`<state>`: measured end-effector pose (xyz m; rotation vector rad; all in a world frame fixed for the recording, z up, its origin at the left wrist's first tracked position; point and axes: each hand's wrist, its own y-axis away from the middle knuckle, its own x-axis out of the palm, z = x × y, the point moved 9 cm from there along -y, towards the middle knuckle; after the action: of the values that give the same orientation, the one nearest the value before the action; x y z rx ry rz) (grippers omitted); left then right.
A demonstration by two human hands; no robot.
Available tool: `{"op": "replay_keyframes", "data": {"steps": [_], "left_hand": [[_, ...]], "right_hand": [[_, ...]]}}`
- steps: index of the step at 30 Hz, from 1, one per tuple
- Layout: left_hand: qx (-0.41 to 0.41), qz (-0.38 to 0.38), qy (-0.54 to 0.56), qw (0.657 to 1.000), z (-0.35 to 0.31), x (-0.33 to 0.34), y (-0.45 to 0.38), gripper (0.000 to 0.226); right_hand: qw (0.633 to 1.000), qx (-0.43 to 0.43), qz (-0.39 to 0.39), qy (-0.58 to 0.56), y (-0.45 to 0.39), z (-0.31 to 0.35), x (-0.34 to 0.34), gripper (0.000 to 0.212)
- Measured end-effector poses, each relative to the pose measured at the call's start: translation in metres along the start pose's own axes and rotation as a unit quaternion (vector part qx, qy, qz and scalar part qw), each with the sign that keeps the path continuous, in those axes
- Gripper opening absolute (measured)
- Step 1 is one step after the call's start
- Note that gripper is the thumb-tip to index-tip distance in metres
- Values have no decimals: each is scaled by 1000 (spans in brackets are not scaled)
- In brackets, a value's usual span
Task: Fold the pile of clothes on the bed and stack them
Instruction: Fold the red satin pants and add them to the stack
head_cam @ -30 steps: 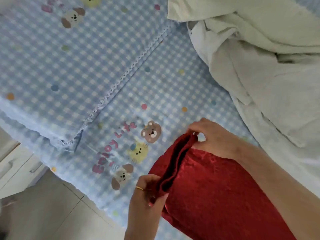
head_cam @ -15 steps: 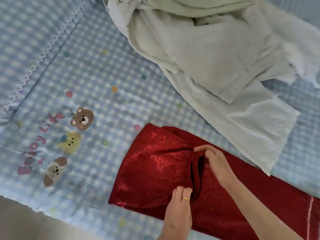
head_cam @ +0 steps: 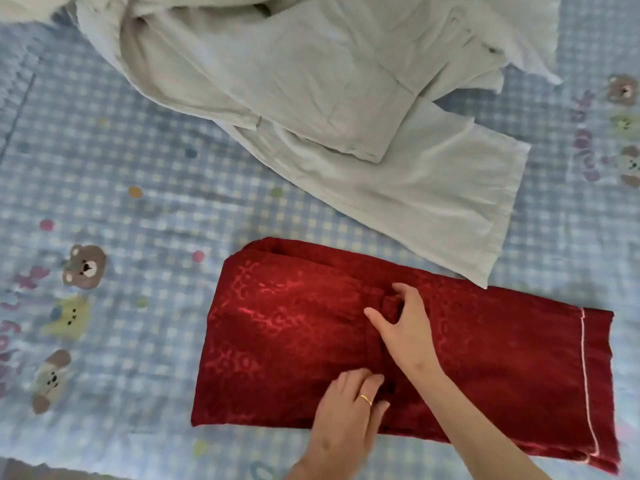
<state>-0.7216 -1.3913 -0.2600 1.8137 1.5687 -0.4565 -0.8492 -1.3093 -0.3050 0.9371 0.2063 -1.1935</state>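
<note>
Red patterned cloth (head_cam: pixel 284 323) lies long left-right on bed (head_cam: pixel 138 150); right hand (head_cam: pixel 407 336) pinches its middle ridge, left hand (head_cam: pixel 343 424) rests nearer, grip unclear.

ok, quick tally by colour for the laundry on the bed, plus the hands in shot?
red garment: 1
pale clothes heap: 1 (cannot tell how many pieces are in it)
hands: 2, left hand and right hand, both on the red garment
Total: 4
</note>
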Motion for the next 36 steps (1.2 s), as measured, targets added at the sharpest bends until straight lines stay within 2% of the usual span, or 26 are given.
{"op": "replay_keyframes", "data": {"steps": [2, 3, 4, 5, 7, 9, 12, 14, 17, 19, 21, 23, 25, 29, 33, 36], "left_hand": [[-4, -93, -39, 995, 24, -29, -3, 34], [-26, -137, -74, 987, 42, -47, -6, 37], [-58, -163, -112, 979, 63, -64, -10, 42], [-92, -166, -152, 970, 86, -77, -18, 48], [-131, -127, -223, 958, 127, -93, -33, 56], [-147, -76, -267, 949, 161, -99, -43, 61], [-138, -2, -307, 942, 191, -103, -49, 65], [-131, 6, -317, 939, 190, -107, -50, 65], [-142, -50, -296, 943, 158, -102, -39, 63], [-72, -50, -266, 960, 111, -73, -35, 59], [29, 2, -249, 968, 55, -23, -36, 56], [97, 78, -261, 957, 11, 27, -43, 53], [126, 130, -289, 940, -23, 66, -60, 52], [181, 132, -291, 930, -96, 119, -111, 50], [212, 159, -302, 916, -179, 178, -180, 52], [219, 166, -280, 920, -234, 210, -228, 53]], "right_hand": [[992, -50, -64, 97, 13, 10, -4, 57], [976, -88, -110, 164, 22, 21, -5, 55], [958, -135, -132, 216, 32, 34, 2, 53], [943, -184, -117, 251, 41, 46, 18, 53], [917, -245, -32, 313, 57, 45, 60, 56], [903, -240, 11, 355, 57, 19, 75, 61], [900, -217, 7, 378, 51, -21, 61, 62], [908, -196, 1, 370, 52, -39, 48, 62], [928, -167, -18, 333, 60, -57, 21, 60], [937, -108, -58, 328, 62, -87, -21, 59], [939, -26, -92, 330, 66, -133, -75, 60], [937, 30, -103, 332, 73, -177, -122, 60], [933, 43, -105, 341, 76, -210, -159, 59], [926, 49, -151, 341, 74, -242, -203, 52], [940, 44, -202, 272, 81, -256, -218, 52], [948, 70, -236, 203, 92, -261, -225, 56]]}}
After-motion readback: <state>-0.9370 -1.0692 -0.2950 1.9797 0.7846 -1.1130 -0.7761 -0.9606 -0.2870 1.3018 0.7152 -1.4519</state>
